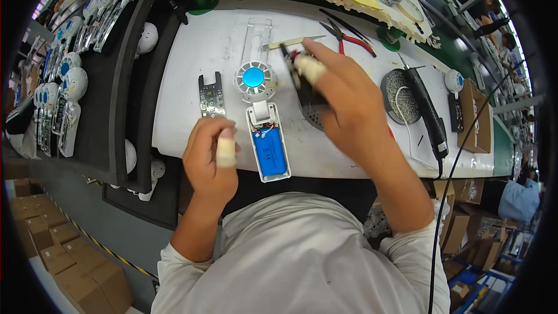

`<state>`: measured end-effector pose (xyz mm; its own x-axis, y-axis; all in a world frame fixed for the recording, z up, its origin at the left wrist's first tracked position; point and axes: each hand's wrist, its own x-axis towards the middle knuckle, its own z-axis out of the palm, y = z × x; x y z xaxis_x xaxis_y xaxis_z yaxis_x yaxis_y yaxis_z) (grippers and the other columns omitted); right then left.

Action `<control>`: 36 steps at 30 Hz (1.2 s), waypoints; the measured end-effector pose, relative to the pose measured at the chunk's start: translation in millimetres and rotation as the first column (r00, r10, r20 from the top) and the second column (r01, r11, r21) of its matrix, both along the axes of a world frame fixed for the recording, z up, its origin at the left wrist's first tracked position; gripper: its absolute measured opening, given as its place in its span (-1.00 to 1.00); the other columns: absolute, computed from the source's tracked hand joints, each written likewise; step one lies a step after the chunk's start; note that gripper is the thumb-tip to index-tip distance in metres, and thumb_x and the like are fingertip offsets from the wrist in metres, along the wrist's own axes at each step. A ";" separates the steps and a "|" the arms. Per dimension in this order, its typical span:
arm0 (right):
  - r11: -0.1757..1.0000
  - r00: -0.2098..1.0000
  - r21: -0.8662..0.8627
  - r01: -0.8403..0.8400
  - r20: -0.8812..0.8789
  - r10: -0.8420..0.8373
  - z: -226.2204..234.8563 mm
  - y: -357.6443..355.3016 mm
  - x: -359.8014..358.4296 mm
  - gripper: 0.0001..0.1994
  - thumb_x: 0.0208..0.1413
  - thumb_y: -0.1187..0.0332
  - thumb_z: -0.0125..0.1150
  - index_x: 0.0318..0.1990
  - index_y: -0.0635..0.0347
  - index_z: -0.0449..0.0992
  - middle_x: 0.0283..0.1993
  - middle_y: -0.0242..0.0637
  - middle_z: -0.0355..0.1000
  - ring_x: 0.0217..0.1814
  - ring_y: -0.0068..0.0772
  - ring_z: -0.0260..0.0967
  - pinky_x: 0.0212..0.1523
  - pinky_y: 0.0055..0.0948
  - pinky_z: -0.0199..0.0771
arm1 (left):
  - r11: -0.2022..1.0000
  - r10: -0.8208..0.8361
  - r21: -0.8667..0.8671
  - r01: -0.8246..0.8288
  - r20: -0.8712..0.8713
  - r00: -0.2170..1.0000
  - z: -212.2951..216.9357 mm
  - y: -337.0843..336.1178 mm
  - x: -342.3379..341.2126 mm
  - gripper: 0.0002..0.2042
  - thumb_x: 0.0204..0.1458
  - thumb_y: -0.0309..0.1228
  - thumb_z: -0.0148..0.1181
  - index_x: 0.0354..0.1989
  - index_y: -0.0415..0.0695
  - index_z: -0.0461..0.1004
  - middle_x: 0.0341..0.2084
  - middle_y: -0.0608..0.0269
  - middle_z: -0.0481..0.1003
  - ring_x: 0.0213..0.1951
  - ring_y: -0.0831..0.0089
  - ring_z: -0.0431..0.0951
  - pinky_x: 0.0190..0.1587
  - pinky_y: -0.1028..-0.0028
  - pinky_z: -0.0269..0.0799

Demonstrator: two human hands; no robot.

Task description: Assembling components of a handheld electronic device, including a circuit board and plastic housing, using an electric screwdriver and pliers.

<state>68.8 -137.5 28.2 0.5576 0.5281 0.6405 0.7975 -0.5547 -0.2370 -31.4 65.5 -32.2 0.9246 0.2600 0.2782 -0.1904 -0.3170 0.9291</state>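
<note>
My left hand [210,154] is curled at the front of the white bench, a pale cover on one finger; whatever its fingers pinch, if anything, is hidden. Just beyond it lies a dark circuit board [211,96] with a forked end. To its right is an open white housing [271,151] with a blue battery pack and thin wires. A round white head with a blue centre [253,77] and a clear frame [257,38] lie beyond. My right hand [343,90], blurred and finger-covered, hovers over a dark holder [311,102]; its grip is unclear.
Red-handled pliers [356,42] and dark tweezers [346,25] lie at the back. At right, a black soldering iron [429,116] rests by a round grey stand [401,96], near a cardboard box [476,119]. A dark rack [110,110] with several white devices stands left. A black cable [459,157] crosses the right side.
</note>
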 end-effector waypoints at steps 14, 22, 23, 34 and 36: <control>0.847 0.403 0.522 -0.096 -0.758 0.513 -5.5 40.3 -86.4 -0.83 -0.21 0.50 0.29 -0.42 0.24 0.42 0.02 -0.07 0.38 0.01 0.02 0.36 -0.03 -0.16 0.43 | 0.514 -0.309 -0.855 0.064 -0.115 0.944 22.6 9.2 -37.9 -0.54 0.26 -0.37 -0.07 0.28 -0.35 0.17 -0.10 -0.01 0.47 -0.16 0.40 0.52 -0.09 0.42 0.46; 0.977 0.985 -0.207 -0.044 -0.172 0.008 -16.8 41.9 -51.4 -0.78 -0.33 0.49 0.28 -0.42 0.17 0.45 -0.21 -0.25 0.32 -0.20 -0.18 0.20 -0.19 -0.21 0.10 | 0.650 -0.281 -0.750 0.127 -0.081 0.956 7.4 11.7 -37.1 -0.50 0.25 -0.32 -0.14 0.27 -0.42 0.13 -0.05 -0.06 0.42 -0.07 0.32 0.49 0.01 0.40 0.41; 0.977 0.984 -0.209 -0.046 -0.176 0.008 -17.7 43.0 -51.2 -0.78 -0.33 0.49 0.28 -0.42 0.17 0.45 -0.21 -0.25 0.32 -0.20 -0.18 0.20 -0.19 -0.21 0.10 | 0.659 -0.288 -0.739 0.136 -0.081 0.954 6.7 11.1 -36.8 -0.50 0.26 -0.32 -0.14 0.28 -0.42 0.13 -0.04 -0.07 0.42 -0.07 0.32 0.48 0.01 0.40 0.41; 0.999 0.996 -0.034 -0.003 -0.088 0.000 -24.2 57.1 -41.3 -0.80 -0.40 0.44 0.32 -0.49 0.07 0.48 -0.30 -0.39 0.31 -0.24 -0.27 0.20 -0.21 -0.23 0.03 | 0.660 -0.301 -0.739 0.134 -0.097 0.949 12.0 6.0 -27.4 -0.52 0.20 -0.53 -0.03 0.29 -0.39 0.14 -0.02 0.06 0.40 0.03 0.38 0.43 0.11 0.37 0.35; 1.000 0.994 -0.025 -0.009 -0.112 0.006 -23.6 59.6 -40.2 -0.80 -0.39 0.45 0.33 -0.49 0.08 0.48 -0.31 -0.39 0.31 -0.25 -0.27 0.20 -0.21 -0.24 0.03 | 0.641 -0.289 -0.759 0.115 -0.099 0.952 10.0 6.7 -28.0 -0.51 0.18 -0.57 0.00 0.30 -0.38 0.13 -0.02 0.06 0.40 0.03 0.39 0.43 0.10 0.38 0.36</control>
